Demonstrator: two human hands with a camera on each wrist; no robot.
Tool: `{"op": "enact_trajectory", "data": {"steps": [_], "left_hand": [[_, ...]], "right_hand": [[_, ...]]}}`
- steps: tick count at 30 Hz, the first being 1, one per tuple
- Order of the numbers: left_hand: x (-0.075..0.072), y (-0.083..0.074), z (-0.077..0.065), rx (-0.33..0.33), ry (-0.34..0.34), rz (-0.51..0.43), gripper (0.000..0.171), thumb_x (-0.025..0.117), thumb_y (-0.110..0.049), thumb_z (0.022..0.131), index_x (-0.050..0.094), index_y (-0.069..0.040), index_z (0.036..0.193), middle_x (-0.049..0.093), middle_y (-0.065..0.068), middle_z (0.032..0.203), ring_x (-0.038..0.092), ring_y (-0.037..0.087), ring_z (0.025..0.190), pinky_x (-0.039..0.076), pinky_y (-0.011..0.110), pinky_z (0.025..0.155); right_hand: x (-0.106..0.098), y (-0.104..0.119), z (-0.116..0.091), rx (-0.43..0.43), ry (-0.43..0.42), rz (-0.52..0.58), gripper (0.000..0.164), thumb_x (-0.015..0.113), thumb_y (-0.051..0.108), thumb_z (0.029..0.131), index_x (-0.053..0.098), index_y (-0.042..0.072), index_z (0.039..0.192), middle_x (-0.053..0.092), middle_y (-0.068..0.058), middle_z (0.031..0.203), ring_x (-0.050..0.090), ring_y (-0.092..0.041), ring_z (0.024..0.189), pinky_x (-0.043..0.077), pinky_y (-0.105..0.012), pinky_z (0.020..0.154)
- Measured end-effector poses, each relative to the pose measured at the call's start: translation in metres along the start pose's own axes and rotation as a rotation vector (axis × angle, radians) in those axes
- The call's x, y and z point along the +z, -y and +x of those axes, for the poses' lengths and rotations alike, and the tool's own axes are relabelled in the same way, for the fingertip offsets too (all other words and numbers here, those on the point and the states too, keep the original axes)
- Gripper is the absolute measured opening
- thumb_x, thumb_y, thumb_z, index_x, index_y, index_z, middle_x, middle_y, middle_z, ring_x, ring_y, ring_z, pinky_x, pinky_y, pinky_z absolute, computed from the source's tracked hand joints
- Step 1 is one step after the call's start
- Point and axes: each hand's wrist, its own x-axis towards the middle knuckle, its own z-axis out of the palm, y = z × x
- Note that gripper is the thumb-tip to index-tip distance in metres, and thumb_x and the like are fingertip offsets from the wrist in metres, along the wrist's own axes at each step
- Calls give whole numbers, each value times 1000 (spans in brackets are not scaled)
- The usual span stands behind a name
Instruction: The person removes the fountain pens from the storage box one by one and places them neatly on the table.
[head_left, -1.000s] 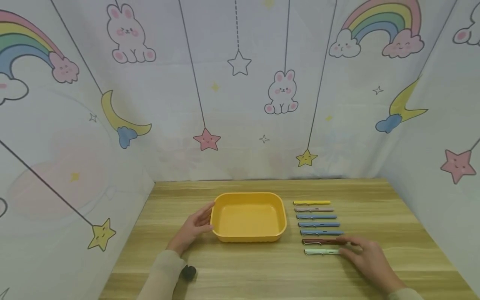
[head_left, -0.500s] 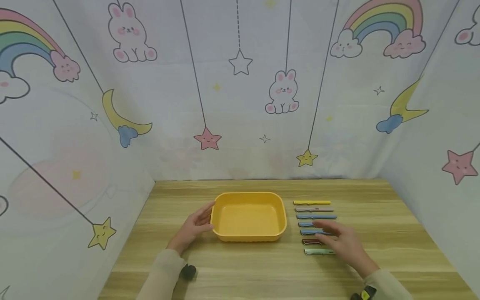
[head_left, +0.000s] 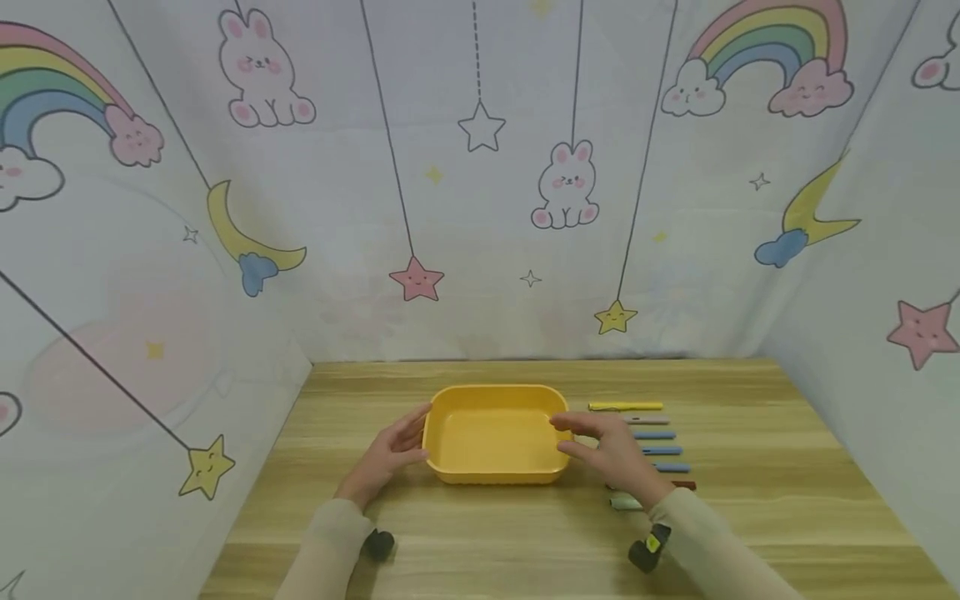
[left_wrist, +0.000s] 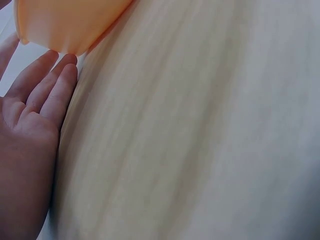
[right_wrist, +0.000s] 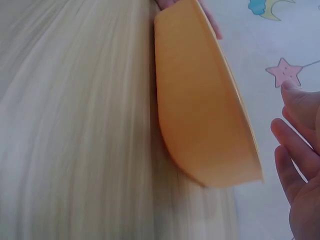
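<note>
A yellow rectangular tray (head_left: 495,477) stands on the wood-grain table with nothing inside it. My left hand (head_left: 384,457) rests its extended fingers against the tray's left side; the left wrist view shows the fingertips (left_wrist: 70,60) touching its wall. Over the tray's right rim is my right hand (head_left: 613,454), fingers loosely bent and holding nothing. The right wrist view shows these fingers (right_wrist: 289,140) apart from the tray wall. Right of the tray, partly covered by the right hand and arm, lie several pens, among them a yellow pen (head_left: 637,407), a dark red pen (head_left: 686,485) and a pale green pen (head_left: 624,504).
Blue pens (head_left: 667,451) and a pinkish pen (head_left: 651,420) lie in the same column, side by side. A white cloth (head_left: 480,325) printed with rabbits, stars and rainbows walls the table at the back and both sides. Each wrist carries a small dark camera (head_left: 648,548).
My right hand has moved left from the dark red and pale green pens, across the column, to the tray's right rim. The left hand and the tray have stayed in place.
</note>
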Motion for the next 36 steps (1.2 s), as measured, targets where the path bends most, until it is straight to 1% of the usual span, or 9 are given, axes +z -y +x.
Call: {"op": "enact_trajectory", "data": {"steps": [6,9,15,18,21,25,28,32,36], "left_hand": [[2,0,0,6,-2,0,80,74,-6,98,32,-13,166,32,18,169,33,40,154,43,21,113],[2,0,-1,1,-5,6,80,73,-6,98,32,-13,166,32,18,169,33,39,154,43,21,113],[3,-2,-1,-13,-3,12,81,74,-8,98,32,-15,166,32,16,170,33,38,154,42,22,114],[3,-2,-1,-12,-1,13,80,73,-7,98,32,-14,166,31,16,170,33,38,155,42,22,114],[3,-3,-1,-11,-4,12,80,73,-5,98,32,-14,166,31,17,170,33,39,154,42,21,114],[3,-3,-1,-15,-9,14,79,72,-4,99,32,-14,166,32,17,170,34,38,154,43,21,113],[4,-3,-1,-32,-19,20,78,72,-5,99,33,-16,166,34,15,169,35,36,154,43,20,113],[5,-4,-1,-50,-30,24,78,72,-5,98,35,-18,165,36,12,169,37,33,154,43,20,113],[5,-5,-1,-48,-33,29,78,72,-5,98,35,-18,165,36,11,169,37,33,154,43,21,113]], "right_hand": [[21,10,23,74,109,18,45,77,20,98,68,6,140,71,-9,136,68,-33,124,57,-50,101],[30,13,33,84,168,6,46,76,19,98,67,5,140,72,-10,135,68,-33,124,59,-46,100],[47,15,49,80,297,7,44,76,12,97,67,0,138,73,-13,132,71,-30,120,59,-44,100],[53,16,55,108,360,18,41,78,9,95,70,0,134,74,-13,128,72,-28,118,60,-42,98],[57,17,61,121,410,-10,36,80,8,93,74,2,128,77,-10,121,75,-26,112,62,-38,94],[62,17,66,144,454,-51,29,82,9,91,79,7,120,80,-4,113,77,-19,103,63,-31,87],[65,17,70,174,478,-46,27,84,5,89,81,8,116,81,-3,108,77,-17,99,64,-30,83],[68,14,74,191,507,-31,28,84,-3,85,81,4,112,81,-5,103,77,-17,92,65,-31,79],[69,12,78,173,513,-53,28,85,-7,82,81,2,109,81,-7,101,77,-16,87,64,-30,77]]}}
